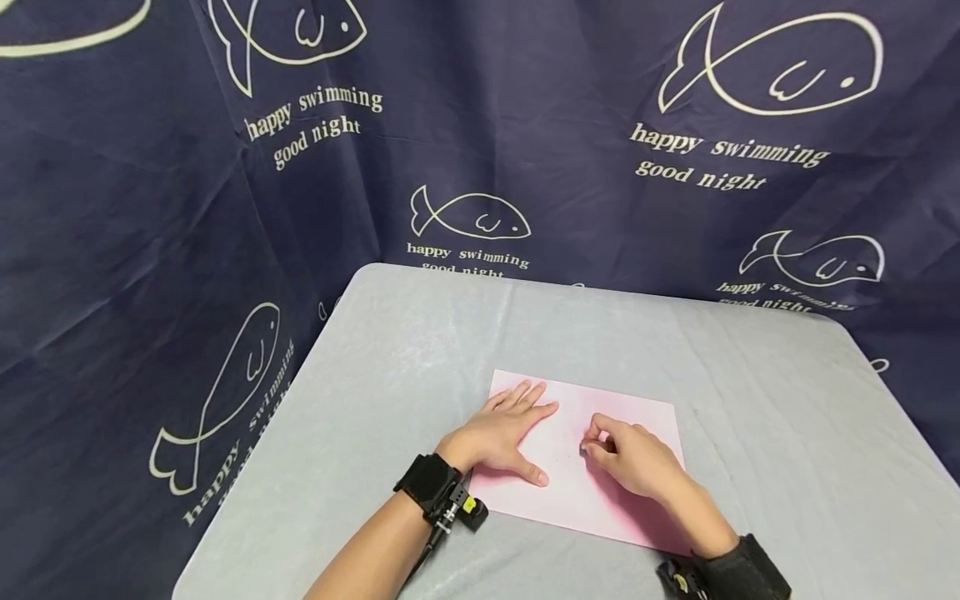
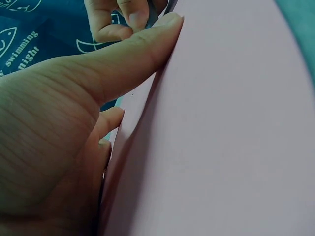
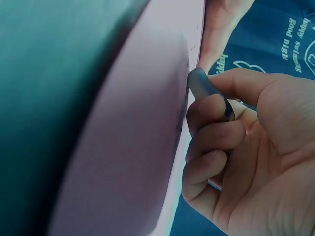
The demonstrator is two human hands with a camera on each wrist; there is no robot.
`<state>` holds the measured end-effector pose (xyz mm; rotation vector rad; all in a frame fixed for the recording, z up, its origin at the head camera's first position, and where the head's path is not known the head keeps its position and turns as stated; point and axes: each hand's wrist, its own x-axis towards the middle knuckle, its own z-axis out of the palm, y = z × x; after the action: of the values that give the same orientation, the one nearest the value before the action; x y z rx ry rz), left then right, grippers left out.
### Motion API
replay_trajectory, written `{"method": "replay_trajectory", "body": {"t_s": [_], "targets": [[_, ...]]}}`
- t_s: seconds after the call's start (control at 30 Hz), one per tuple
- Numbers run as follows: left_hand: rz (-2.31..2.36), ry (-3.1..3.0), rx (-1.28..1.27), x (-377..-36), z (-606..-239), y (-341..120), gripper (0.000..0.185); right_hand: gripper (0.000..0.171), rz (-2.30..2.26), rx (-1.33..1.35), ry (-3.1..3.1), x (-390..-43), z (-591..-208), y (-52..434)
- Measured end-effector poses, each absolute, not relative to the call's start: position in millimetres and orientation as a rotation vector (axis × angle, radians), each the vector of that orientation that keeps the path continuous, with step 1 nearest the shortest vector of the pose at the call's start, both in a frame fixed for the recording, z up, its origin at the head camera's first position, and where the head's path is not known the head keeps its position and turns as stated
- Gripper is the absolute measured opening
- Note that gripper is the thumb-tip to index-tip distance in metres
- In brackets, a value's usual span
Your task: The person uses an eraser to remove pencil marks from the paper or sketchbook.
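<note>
Pink sheet of paper [image 1: 592, 467] flat on the grey table [image 1: 750, 375], toward the near edge, a little right of centre; left hand [image 1: 501, 437] spread flat on its left part, fingers straight and pointing far, thumb [image 2: 142, 54] out to the right and pressing the sheet down; right hand [image 1: 637, 458] over the right part, fingers curled, thumb and forefinger pinching a small dark piece [image 3: 206, 93] with its tip touching the paper, what exactly cannot be told, perhaps an eraser or a stub of crayon; faint smudged marks near that tip. Judged thin, light and limp, likely to slide on the smooth table cover and to crease under a dragging tip; hence best pinned by a flat palm close beside the working spot, as now; for lifting, best taken at a free corner or edge, far right corner lying clear, with a light pinch. Dark blue cloth [image 1: 480, 125] with white fish outlines hanging behind and to the left; black bands on both wrists.
</note>
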<state>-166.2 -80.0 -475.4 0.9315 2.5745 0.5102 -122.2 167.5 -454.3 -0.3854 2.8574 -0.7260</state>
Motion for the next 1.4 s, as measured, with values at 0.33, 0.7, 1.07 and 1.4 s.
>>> {"method": "replay_trajectory", "body": {"t_s": [0.33,0.7,1.07,1.4], "targets": [[0.516,2.584,0.937,-167.0,-474.4,-79.6,0.112,0.012,-0.739,-0.386,2.852,-121.5,-450.3,191.7],[0.524,2.577,0.948,-168.1,-474.4,-82.3,0.113,0.012,-0.618,-0.358,2.893,-127.1,-443.5,194.7],[0.504,2.586,0.953,-167.8,-478.3,-82.0,0.112,0.005,-0.917,-0.509,2.739,-152.7,-447.3,154.9],[0.528,2.576,0.942,-167.8,-478.2,-83.5,0.111,0.007,-0.965,-0.486,2.693,-163.0,-462.3,147.8]]}}
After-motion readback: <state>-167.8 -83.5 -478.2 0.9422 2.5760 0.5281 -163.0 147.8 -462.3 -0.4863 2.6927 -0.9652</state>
